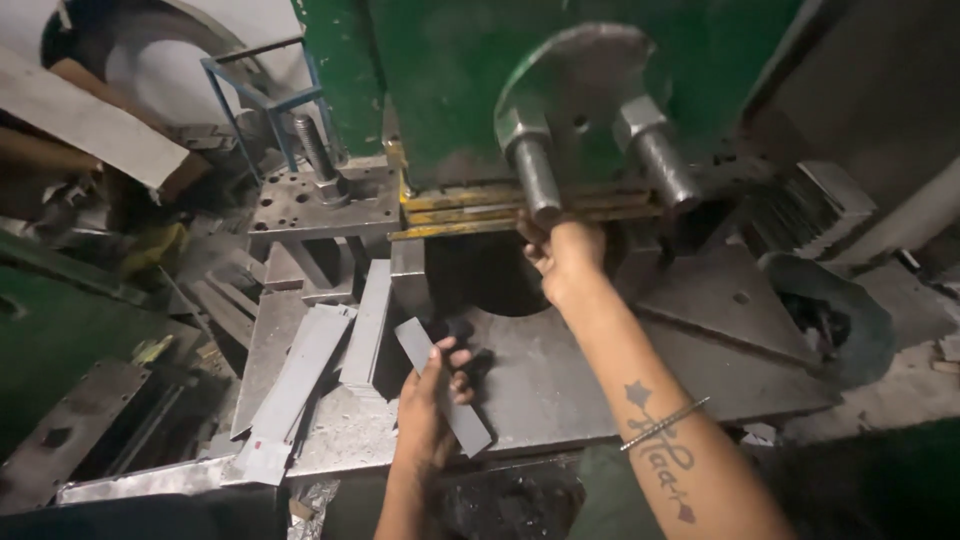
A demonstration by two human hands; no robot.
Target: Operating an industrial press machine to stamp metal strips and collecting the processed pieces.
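The left hand (428, 405) held a flat grey metal strip (443, 385), its grip closed around the strip's middle, thumb on the top face and fingers curled under, so the strip lay slanted over the front of the steel desk (560, 385) of the green press (450, 80). The right hand (565, 258) was stretched forward to the die area under the press head, just below the yellowish die plates (480, 212) and between two thick threaded bolts (535, 180); its fingers were bent inward, but whether its grip held anything could not be told from this angle. A thin bangle (664, 424) sat on the right forearm. To the left of the left hand, a loose stack of similar metal strips (320, 365) lay on the desk, some overhanging its front edge. A blue metal frame (262, 100) stood further back on the left
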